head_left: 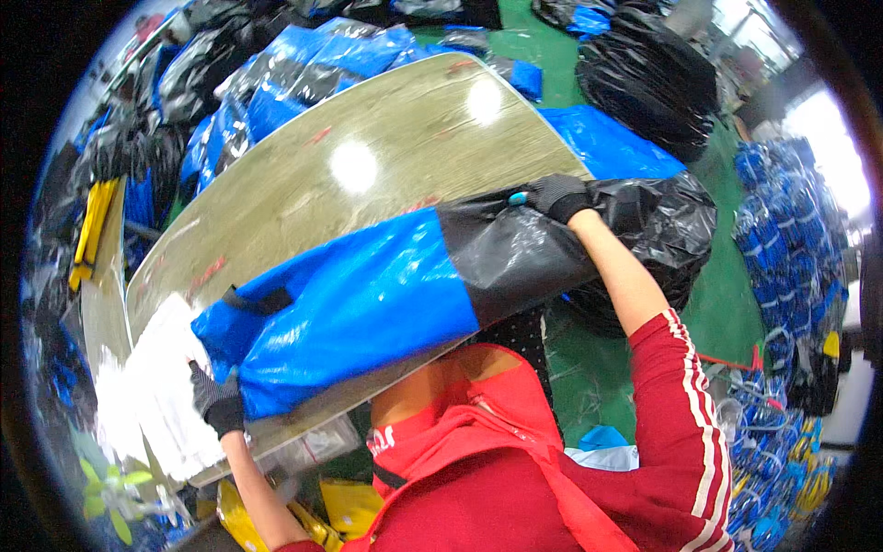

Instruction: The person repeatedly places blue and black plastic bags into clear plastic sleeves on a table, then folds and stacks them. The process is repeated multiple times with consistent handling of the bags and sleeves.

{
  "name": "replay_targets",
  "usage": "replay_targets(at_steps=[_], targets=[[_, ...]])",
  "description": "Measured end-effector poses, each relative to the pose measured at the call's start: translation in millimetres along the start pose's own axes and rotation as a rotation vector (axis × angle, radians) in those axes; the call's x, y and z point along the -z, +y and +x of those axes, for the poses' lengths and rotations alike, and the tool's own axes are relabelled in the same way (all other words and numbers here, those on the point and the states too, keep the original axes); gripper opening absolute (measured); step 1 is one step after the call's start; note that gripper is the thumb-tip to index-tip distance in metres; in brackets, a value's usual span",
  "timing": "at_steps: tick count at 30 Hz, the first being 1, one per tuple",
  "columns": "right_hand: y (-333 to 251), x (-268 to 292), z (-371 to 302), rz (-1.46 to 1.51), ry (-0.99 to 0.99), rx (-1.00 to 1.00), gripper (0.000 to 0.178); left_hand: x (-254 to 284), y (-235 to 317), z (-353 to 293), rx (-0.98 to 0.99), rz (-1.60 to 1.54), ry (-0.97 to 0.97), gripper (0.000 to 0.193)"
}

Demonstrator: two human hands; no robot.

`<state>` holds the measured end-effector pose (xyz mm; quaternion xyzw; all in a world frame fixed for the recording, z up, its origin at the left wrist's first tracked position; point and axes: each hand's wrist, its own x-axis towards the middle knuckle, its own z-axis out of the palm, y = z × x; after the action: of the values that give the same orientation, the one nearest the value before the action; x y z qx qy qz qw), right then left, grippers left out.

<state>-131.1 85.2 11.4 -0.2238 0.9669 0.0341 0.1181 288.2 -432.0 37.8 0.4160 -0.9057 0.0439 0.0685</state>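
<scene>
A large blue and black plastic bag (368, 308) lies slantwise across the near side of the wood-grain table (276, 202). My right hand (556, 198), in a dark striped glove, is closed on the upper edge of its black part. A small light-blue bit shows at those fingertips; I cannot make out what it is. At the other end, my left hand (218, 402), gloved the same way, has thumb and forefinger apart. It rests between the bag's blue corner and a stack of white sheets (156, 386), with nothing visible in its grasp.
Blue and black packed bags (313, 64) pile up beyond the table. A big black sack (648, 78) stands on the green floor (727, 276) at far right. Bundled blue straps (791, 230) are stacked at right. Yellow pieces (349, 506) lie below the table's near edge.
</scene>
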Motion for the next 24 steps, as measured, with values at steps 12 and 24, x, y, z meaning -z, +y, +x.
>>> replay_targets(at_steps=[12,24], targets=[[-1,54,-48,-0.032,0.272,0.063,0.045,-17,349,-23,-1.184,-0.389,-0.026,0.071],[65,3,-105,-0.073,0.547,0.213,0.046,-10,425,-76,-1.268,-0.323,-0.131,0.105]])
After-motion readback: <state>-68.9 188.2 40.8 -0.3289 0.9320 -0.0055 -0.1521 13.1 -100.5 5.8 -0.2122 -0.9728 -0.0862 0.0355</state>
